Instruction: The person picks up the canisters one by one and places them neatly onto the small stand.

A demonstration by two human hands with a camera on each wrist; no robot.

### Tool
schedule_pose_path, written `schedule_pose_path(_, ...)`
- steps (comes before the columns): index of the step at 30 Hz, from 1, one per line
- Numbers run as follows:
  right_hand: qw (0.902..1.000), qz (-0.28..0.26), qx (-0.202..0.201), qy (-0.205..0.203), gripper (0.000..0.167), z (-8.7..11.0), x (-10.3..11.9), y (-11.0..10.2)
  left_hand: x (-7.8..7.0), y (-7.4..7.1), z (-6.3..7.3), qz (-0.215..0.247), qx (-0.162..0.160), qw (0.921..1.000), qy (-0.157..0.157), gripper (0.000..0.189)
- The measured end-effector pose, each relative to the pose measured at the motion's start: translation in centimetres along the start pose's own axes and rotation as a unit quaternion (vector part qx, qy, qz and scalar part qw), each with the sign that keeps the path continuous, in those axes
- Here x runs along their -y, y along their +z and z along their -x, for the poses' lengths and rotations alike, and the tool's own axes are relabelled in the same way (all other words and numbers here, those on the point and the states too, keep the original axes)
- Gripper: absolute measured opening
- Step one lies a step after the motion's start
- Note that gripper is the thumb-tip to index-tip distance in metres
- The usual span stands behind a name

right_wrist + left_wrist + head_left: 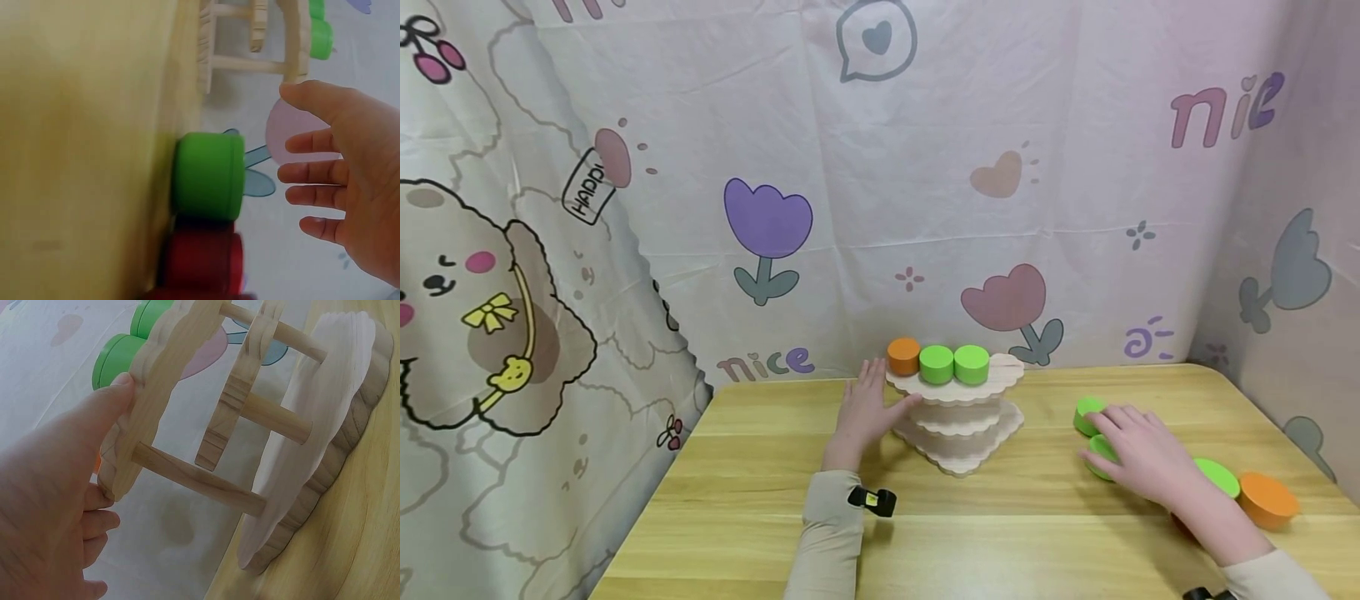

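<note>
A tiered pale wooden stand [958,454] with scalloped boards joined by dowels stands near the back wall. On its top board sit an orange round block [903,357] and two green round blocks [953,365]. My left hand [867,412] grips the top board's left corner, its thumb [115,400] on the front edge. At the right, my right hand [1146,454] hovers over two loose green round blocks [1087,417], fingers relaxed and apart. In the right wrist view, that hand [369,169] holds nothing and a green block [209,176] stands beside a red one [200,259].
Nearer the right edge of the wooden table [745,500] lie another green block [1217,477] and an orange block [1267,500]. My right forearm partly covers a dark red block there. A printed cloth [865,208] hangs behind and at both sides.
</note>
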State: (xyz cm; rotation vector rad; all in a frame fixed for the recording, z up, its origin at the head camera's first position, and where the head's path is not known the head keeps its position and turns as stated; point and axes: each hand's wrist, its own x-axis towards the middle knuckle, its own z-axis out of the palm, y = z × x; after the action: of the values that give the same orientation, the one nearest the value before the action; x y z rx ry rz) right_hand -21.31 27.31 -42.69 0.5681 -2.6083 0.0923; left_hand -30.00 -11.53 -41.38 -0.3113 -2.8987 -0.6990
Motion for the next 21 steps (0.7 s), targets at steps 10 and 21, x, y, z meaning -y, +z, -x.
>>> schedule_pose_path(10, 0.9994, -0.005, 0.026, 0.024, 0.055, 1.6, -0.9, 0.6, 0.3, 0.3, -0.2, -0.007, -0.002, 1.0, 0.006, 0.108)
schedule_pose_path(21, 0.9982, 0.005, 0.051, 0.031, 0.058, 1.8, -1.2, 1.1, 0.4, 0.4, -0.2, -0.004, -0.001, 1.0, 0.002, 0.109)
